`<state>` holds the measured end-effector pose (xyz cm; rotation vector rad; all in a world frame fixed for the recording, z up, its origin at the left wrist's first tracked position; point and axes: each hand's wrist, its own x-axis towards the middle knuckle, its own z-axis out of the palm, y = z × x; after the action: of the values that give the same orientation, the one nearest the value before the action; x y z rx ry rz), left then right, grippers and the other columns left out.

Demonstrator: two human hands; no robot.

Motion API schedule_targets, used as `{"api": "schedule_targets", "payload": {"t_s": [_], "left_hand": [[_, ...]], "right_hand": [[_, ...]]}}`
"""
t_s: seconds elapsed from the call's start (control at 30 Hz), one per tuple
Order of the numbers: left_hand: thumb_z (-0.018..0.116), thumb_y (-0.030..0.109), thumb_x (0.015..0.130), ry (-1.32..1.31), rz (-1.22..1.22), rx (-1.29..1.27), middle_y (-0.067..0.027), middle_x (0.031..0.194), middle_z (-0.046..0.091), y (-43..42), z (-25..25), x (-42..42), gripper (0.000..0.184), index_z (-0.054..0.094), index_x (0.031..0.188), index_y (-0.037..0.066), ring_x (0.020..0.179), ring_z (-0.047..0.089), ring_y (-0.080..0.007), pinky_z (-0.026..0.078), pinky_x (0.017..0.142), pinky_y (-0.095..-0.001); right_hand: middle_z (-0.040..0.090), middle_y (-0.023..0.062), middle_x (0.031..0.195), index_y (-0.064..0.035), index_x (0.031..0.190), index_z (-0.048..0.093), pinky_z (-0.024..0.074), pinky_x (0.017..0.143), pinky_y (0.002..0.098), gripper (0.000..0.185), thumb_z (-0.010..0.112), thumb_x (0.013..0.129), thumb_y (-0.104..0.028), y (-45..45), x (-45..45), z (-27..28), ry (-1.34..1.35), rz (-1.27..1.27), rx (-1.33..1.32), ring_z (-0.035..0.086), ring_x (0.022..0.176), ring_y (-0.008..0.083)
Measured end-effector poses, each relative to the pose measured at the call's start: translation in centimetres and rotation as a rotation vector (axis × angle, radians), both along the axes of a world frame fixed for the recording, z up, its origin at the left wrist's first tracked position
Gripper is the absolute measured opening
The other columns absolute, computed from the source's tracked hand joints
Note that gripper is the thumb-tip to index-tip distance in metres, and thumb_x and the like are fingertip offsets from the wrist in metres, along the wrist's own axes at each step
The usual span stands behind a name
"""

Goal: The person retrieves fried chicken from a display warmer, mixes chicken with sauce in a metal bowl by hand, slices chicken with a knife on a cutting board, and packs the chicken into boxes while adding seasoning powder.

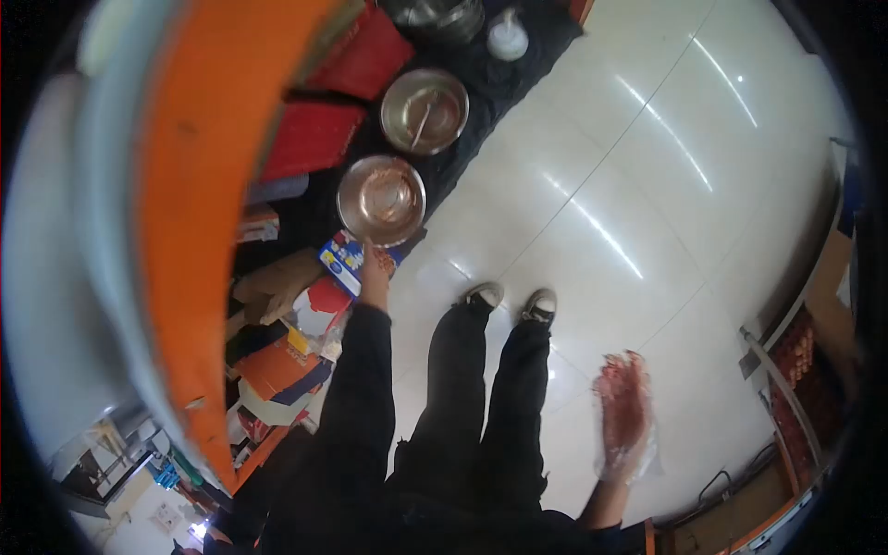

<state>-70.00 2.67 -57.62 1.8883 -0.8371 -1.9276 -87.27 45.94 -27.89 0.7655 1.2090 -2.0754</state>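
My left hand (376, 270) is at the near rim of a shiny metal bowl (381, 202), thumb on the rim and fingers closed beneath it. Reddish residue is smeared over the inside of this bowl. Just beyond it stands a second metal bowl (393, 118) with a light-coloured utensil (422, 125) in it. My right hand (624, 402) is held out over the floor at the right, in a clear plastic glove with reddish smears. Its fingers are stretched out and hold nothing. Under my left hand lies a blue and white box (344, 263).
A dark-covered surface (490, 88) carries the bowls, red boxes (310, 139) and a white bottle (508, 39). Cartons (282, 370) crowd the shelf below. An orange edge (199, 185) rises close on the left. A metal-railed rack (786, 388) stands right, beyond the tiled floor (592, 231).
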Motion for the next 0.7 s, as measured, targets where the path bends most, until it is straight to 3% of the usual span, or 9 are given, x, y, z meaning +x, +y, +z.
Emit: {"api": "schedule_targets", "payload": {"t_s": [0.03,0.13,0.17,0.2,0.23,0.27,0.33,0.43,0.7], "left_hand": [[0.058,0.033,0.089,0.119,-0.051,-0.146,0.0024,0.066,0.042,2.3,0.7,0.0,0.023,0.056,0.098,0.011,0.057,0.044,-0.0097,0.036,0.051,-0.0234],[0.053,0.016,0.083,0.112,-0.468,-0.188,0.0006,0.075,0.056,15.6,16.4,-6.3,0.009,0.060,0.085,0.010,0.071,0.054,-0.0116,0.043,0.067,-0.0230],[0.054,0.018,0.084,0.010,-0.712,0.193,-0.0015,0.083,0.060,19.3,21.5,-9.4,0.017,0.062,0.095,0.006,0.078,0.056,-0.0137,0.044,0.076,-0.0267],[0.053,0.021,0.089,0.380,-0.960,-0.028,-0.0036,0.092,0.063,23.9,29.7,-12.6,0.021,0.063,0.098,0.005,0.086,0.057,-0.0135,0.044,0.082,-0.0281],[0.053,0.021,0.091,0.391,-1.247,0.244,-0.0053,0.107,0.061,26.7,38.0,-17.2,0.023,0.063,0.102,0.004,0.097,0.055,-0.0124,0.042,0.085,-0.0271],[0.052,0.019,0.092,0.639,-1.256,0.407,-0.0060,0.115,0.057,29.7,42.3,-18.5,0.027,0.059,0.111,0.002,0.108,0.050,-0.0120,0.041,0.090,-0.0277],[0.053,0.020,0.093,0.785,-1.144,0.025,-0.0094,0.120,0.055,34.3,49.0,-23.0,0.034,0.051,0.121,-0.001,0.115,0.049,-0.0169,0.038,0.098,-0.0307],[0.048,0.017,0.095,0.765,-0.950,0.250,-0.0092,0.120,0.054,34.1,52.9,-32.2,0.034,0.047,0.124,-0.002,0.118,0.046,-0.0160,0.034,0.103,-0.0329],[0.043,0.027,0.096,1.182,-0.625,0.619,-0.0059,0.126,0.051,27.8,57.1,-58.3,0.037,0.045,0.126,0.005,0.115,0.048,-0.0172,0.034,0.103,-0.0331]], "right_hand": [[0.049,0.0164,0.125,0.0000,0.133,0.037,0.0382,0.098,0.0371,0.050,0.045,0.094,-0.032,-0.7,-0.9,1.2,0.027,0.019,-0.027,0.049,0.114,0.0248],[0.045,0.0144,0.131,-0.0023,0.135,0.035,0.0337,0.102,0.0374,0.054,0.046,0.094,-0.035,-3.0,-5.5,7.5,0.088,-0.019,-0.095,0.044,0.121,0.0244],[0.044,0.0139,0.133,-0.0032,0.136,0.034,0.0319,0.103,0.0375,0.054,0.045,0.094,-0.035,-3.2,-7.6,9.6,0.148,-0.025,-0.096,0.042,0.123,0.0239],[0.042,0.0120,0.134,-0.0043,0.137,0.034,0.0299,0.104,0.0369,0.053,0.044,0.095,-0.035,-3.7,-10.3,11.3,0.228,-0.007,0.006,0.039,0.125,0.0225],[0.042,0.0108,0.135,-0.0036,0.137,0.033,0.0285,0.104,0.0355,0.053,0.048,0.094,-0.030,-4.0,-12.9,13.1,0.363,-0.059,0.080,0.039,0.126,0.0217],[0.042,0.0108,0.135,-0.0029,0.136,0.034,0.0285,0.104,0.0345,0.053,0.051,0.092,-0.027,-4.1,-15.7,14.5,0.557,-0.046,0.286,0.039,0.126,0.0215],[0.042,0.0134,0.136,-0.0022,0.135,0.035,0.0293,0.104,0.0352,0.052,0.055,0.089,-0.019,-4.8,-22.0,18.7,0.879,0.037,0.678,0.039,0.126,0.0247],[0.040,0.0188,0.136,-0.0021,0.132,0.039,0.0310,0.104,0.0395,0.049,0.055,0.088,-0.015,-6.4,-30.5,26.4,1.338,0.123,1.206,0.037,0.128,0.0321],[0.035,0.0213,0.139,-0.0008,0.131,0.040,0.0304,0.104,0.0410,0.047,0.054,0.089,-0.014,-11.1,-50.7,35.8,1.611,0.148,1.057,0.034,0.130,0.0353]]}}
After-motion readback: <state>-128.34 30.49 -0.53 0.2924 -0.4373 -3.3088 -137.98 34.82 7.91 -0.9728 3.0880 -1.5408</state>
